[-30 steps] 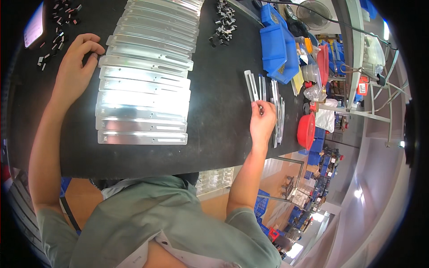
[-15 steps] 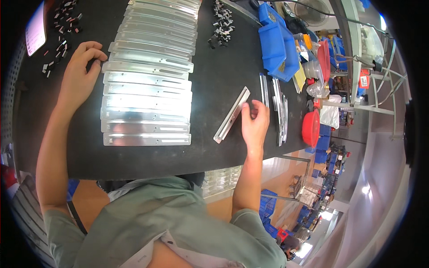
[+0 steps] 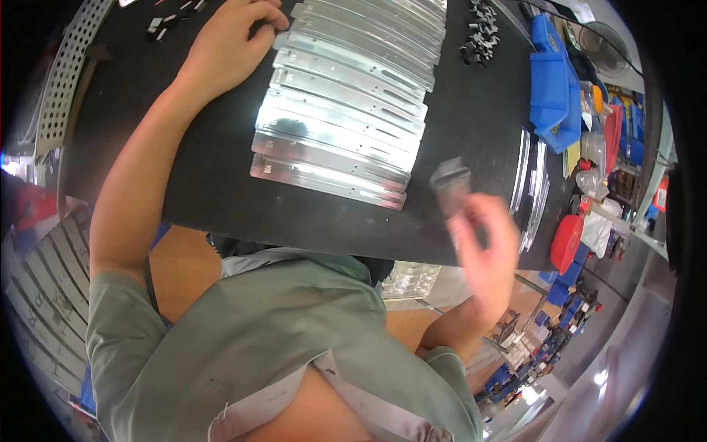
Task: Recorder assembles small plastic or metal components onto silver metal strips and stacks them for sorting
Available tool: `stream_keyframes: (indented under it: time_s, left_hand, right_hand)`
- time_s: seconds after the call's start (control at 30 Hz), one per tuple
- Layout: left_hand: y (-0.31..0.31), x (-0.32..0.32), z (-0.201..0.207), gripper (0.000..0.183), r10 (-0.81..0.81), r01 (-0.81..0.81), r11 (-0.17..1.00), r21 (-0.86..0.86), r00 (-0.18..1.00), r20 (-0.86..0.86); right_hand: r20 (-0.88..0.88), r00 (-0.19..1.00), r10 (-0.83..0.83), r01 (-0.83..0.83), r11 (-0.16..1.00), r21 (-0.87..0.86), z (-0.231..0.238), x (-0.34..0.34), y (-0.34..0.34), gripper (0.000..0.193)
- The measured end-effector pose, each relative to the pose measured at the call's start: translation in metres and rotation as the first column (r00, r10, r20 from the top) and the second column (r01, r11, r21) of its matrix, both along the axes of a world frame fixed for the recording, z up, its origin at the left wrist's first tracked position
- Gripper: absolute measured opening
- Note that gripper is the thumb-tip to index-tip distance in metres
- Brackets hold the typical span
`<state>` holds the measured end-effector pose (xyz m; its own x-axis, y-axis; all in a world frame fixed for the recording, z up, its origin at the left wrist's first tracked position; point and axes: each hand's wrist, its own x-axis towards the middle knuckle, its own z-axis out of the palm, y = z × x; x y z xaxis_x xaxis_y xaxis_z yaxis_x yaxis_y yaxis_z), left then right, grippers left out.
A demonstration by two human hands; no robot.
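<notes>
Thin silvery metal strips (image 3: 350,92), with slots and small holes, lie side by side in an overlapping row on the black tabletop (image 3: 221,151). My left hand (image 3: 232,48) rests at the row's left ends, fingers bent and thumb apart from them, nothing in its grip. Whether its fingertips touch a strip is hard to tell. To the right of the row, my right hand (image 3: 490,243) is closed on one end of a metal strip (image 3: 451,180). Both are smeared by motion; the strip looks raised and foreshortened.
More narrow metal strips (image 3: 539,195) lie at the table's right side. Blue bins (image 3: 556,92) and a red bowl (image 3: 567,243) stand along that edge. Small black clips (image 3: 480,33) are heaped at the far side, with a few small pieces (image 3: 158,29) at far left.
My right hand has lifted the metal strip from its slanted position low over the table and turned it. The view has shifted, so the row appears farther right and tilted.
</notes>
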<state>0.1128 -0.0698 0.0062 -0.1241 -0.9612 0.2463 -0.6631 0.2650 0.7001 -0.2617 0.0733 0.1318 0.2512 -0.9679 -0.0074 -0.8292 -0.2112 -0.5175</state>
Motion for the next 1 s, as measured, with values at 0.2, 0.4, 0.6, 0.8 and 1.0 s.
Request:
stream_keyframes:
  time_s: [0.2,0.4,0.6,0.8,1.0]
  left_hand:
    - [0.003,0.016,-0.020,0.017,-0.015,0.010,0.991,-0.130,0.999,-0.043]
    - [0.015,0.004,0.001,0.014,0.031,-0.031,1.000,0.003,0.996,-0.078]
    - [0.011,0.007,0.004,0.014,0.051,-0.052,0.998,-0.031,0.998,-0.030]
    - [0.006,0.005,0.001,0.014,0.044,-0.046,0.998,-0.049,0.998,-0.044]
    - [0.009,0.000,0.003,0.014,0.019,-0.022,0.998,-0.054,0.998,-0.066]
  right_hand:
    - [-0.112,0.845,0.523,-0.531,0.845,-0.062,-0.063,0.117,0.033,0.039]
    - [0.001,0.933,0.360,-0.345,0.893,-0.289,-0.075,0.114,0.027,0.039]
    - [-0.234,0.951,-0.204,0.056,0.855,-0.516,-0.049,0.001,-0.046,0.040]
    - [-0.324,0.716,-0.618,0.421,0.752,-0.507,-0.119,-0.146,-0.097,0.029]
    - [-0.019,0.767,-0.641,0.575,0.700,-0.424,-0.115,-0.158,-0.079,0.025]
